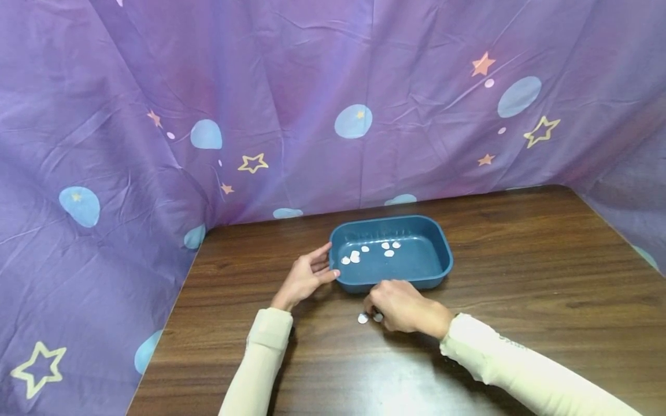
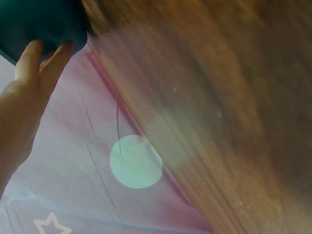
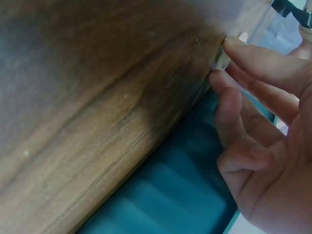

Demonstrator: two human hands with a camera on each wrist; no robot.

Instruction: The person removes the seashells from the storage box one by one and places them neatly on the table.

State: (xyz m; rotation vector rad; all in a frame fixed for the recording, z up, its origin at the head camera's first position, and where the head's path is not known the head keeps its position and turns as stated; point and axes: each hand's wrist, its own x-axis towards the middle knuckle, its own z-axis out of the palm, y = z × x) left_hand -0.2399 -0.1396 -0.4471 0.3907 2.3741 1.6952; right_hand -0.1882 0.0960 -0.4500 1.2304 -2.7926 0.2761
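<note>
A blue plastic tub (image 1: 444, 254) stands on the table with several small, flat, white round pieces (image 1: 389, 253) scattered on its floor. My left hand (image 1: 304, 280) touches the tub's left end, its thumb at the rim near the front corner and its fingers extended along the outside. In front of the tub, my right hand (image 1: 398, 306) reaches down to the tabletop. In the right wrist view, its thumb and a finger pinch a white round piece (image 3: 223, 59). Another white round piece (image 1: 362, 318) lies on the wood just left of those fingertips.
The brown wooden table (image 1: 520, 271) extends on both sides of the tub. A purple curtain (image 1: 291, 86) with stars and blue spots hangs behind the table's back edge and along its sides.
</note>
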